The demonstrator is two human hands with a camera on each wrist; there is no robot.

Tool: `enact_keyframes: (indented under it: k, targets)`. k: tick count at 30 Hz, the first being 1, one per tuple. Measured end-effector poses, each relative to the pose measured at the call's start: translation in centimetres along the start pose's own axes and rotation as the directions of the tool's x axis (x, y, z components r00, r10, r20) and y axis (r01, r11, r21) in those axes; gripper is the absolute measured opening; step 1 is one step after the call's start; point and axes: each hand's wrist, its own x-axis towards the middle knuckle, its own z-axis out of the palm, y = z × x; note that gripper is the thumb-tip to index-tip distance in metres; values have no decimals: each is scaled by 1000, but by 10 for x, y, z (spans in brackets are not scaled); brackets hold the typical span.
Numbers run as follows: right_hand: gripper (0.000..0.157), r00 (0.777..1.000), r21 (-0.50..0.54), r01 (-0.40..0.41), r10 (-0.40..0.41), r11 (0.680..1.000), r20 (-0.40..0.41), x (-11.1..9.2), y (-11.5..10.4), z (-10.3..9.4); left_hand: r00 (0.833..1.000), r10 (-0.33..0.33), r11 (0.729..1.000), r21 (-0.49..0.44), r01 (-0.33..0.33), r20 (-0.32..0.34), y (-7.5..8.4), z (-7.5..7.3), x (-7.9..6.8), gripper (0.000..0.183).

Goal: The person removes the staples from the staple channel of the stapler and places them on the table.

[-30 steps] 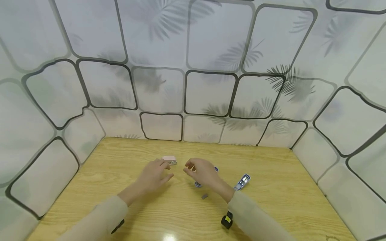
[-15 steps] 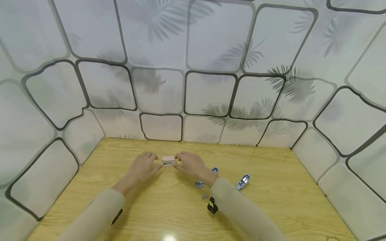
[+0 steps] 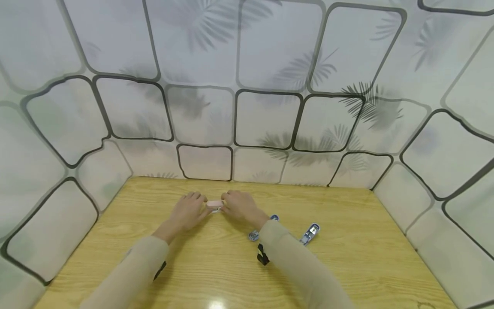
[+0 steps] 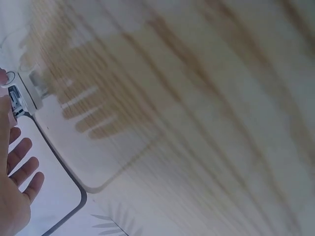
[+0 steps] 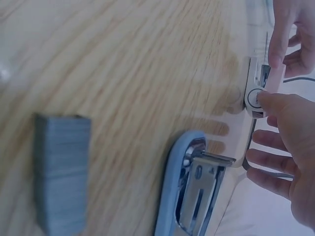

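Observation:
A small pink-and-white stapler (image 3: 215, 204) stands on the table between both hands. My left hand (image 3: 188, 211) pinches its left end. At the opposite end, my right hand (image 3: 240, 207) pinches it, the thumb near the round white end in the right wrist view. The other fingers of the right hand (image 5: 300, 152) are spread off the stapler. In the left wrist view, the metal inside the stapler (image 4: 29, 96) shows between its pink top and white base, with the left hand (image 4: 15, 182) at the frame's edge.
A blue stapler (image 3: 253, 235) lies by the right wrist, partly hidden by it. Another blue stapler (image 3: 310, 234) lies farther right. A grey block of staples (image 5: 61, 174) stands close to the right wrist camera. A patterned cloth wall (image 3: 266, 167) borders the table's back.
Both hands have come to the pink stapler: the right moved left and forward to grip it, then the left closed in on its left end. The staple block became hidden in the head view.

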Motion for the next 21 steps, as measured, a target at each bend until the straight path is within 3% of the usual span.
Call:
enact_keyframes:
  k: [21]
  targets:
    - [33, 999, -25, 36, -35, 999, 30, -6, -1, 3, 997, 62, 997, 48, -60, -39, 2, 4, -9, 26]
